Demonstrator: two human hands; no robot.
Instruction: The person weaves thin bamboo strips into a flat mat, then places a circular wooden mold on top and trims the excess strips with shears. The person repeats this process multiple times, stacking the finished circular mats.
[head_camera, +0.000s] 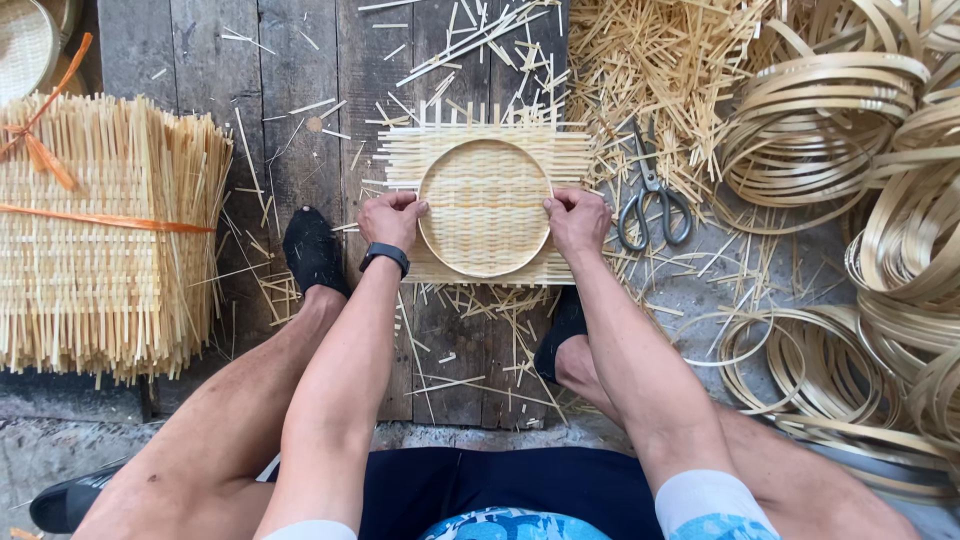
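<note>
Two hands on one workpiece, head view only. My left hand presses at the left edge of a round bamboo hoop, grip closed on its rim, fingers curled over, thumb on top. My right hand does the same at the right edge, grip closed on the rim. A black wristband sits on my left wrist.

The hoop lies on a square woven bamboo mat, whose loose strip ends stick out past the hoop on all sides. The mat rests flat on the wooden plank surface, straight ahead of me between my knees.

My feet, in black shoes, flank the mat: left shoe just beside my left hand, right shoe below the mat's lower right corner, partly hidden by my forearm.

Scissors lie just right of my right hand, on scattered bamboo offcuts. Further right: heaped coils of bamboo hoops. Far left: a stack of woven mats tied with orange strip, well apart from my hands.
</note>
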